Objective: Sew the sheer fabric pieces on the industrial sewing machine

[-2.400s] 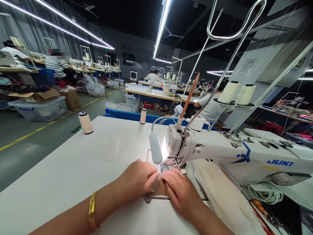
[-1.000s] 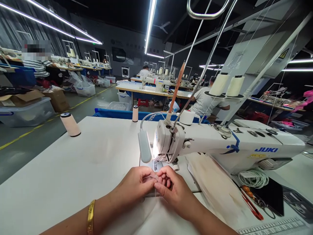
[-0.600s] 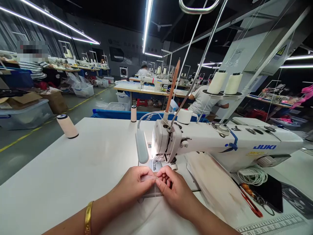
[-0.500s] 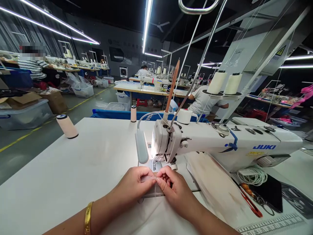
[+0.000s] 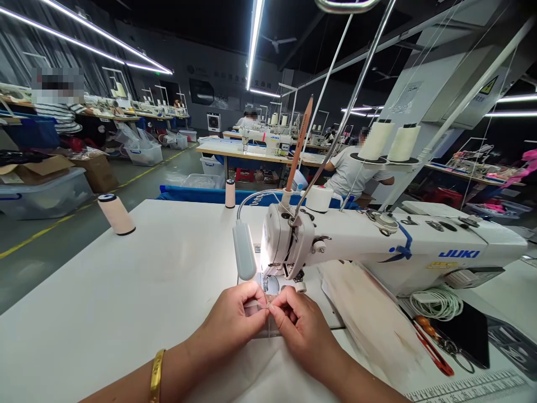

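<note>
the left hand [image 5: 235, 322] and the right hand [image 5: 300, 324] meet fingertip to fingertip, both pinching a small see-through strip [image 5: 258, 309] on the white table [image 5: 126, 291]. the strip is thin and shiny. at 12 o'clock from the fingers, very near, hangs the needle part of the white sewing machine [image 5: 377, 249], with a bright grey lamp [image 5: 244, 257] beside it. at 3 o'clock lie a coil of white cord [image 5: 436, 302] and red scissors [image 5: 436, 358]. at 10 o'clock, well apart, stands 1 round pink thread spool [image 5: 116, 214]. a gold bangle [image 5: 156, 376] rings the left wrist.
</note>
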A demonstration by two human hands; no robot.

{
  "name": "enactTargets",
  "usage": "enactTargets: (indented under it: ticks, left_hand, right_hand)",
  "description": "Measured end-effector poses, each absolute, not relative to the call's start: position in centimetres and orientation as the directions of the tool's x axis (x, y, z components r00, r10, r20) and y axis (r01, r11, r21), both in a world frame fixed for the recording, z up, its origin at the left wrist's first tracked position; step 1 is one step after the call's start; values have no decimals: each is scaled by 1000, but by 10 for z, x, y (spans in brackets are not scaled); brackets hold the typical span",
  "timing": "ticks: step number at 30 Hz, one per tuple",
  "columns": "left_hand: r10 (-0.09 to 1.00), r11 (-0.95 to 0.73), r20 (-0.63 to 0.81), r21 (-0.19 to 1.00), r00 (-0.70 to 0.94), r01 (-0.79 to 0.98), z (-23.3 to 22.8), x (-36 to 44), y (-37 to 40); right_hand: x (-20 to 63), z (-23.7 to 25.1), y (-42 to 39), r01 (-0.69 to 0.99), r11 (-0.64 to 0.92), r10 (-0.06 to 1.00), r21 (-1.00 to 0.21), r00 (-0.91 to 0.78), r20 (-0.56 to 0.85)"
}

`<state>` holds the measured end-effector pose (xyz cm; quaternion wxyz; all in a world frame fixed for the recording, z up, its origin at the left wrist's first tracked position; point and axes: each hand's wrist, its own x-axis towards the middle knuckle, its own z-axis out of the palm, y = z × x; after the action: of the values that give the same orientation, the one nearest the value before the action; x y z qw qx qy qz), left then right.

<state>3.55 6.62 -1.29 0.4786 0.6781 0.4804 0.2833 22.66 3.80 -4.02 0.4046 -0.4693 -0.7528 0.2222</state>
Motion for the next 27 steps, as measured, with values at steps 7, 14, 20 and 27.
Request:
enactTargets:
  ticks: [7, 14, 20, 27]
  left_hand:
    - [913, 4, -134, 948, 385, 319, -13, 38, 64]
    - [910, -32, -97, 953, 404, 301, -14, 36, 64]
    - [913, -17, -103, 957, 395, 288, -15, 38, 63]
    - [892, 67, -167, 968, 421, 244, -11, 39, 64]
  right_hand:
    - [227, -39, 37, 518, 456, 889, -724, -236, 392]
    - [226, -38, 37, 494, 379, 925, -783, -232, 302]
    - [226, -39, 37, 480, 341, 938, -808, -224, 263]
    - [225, -39, 37, 506, 364, 931, -782, -212, 297]
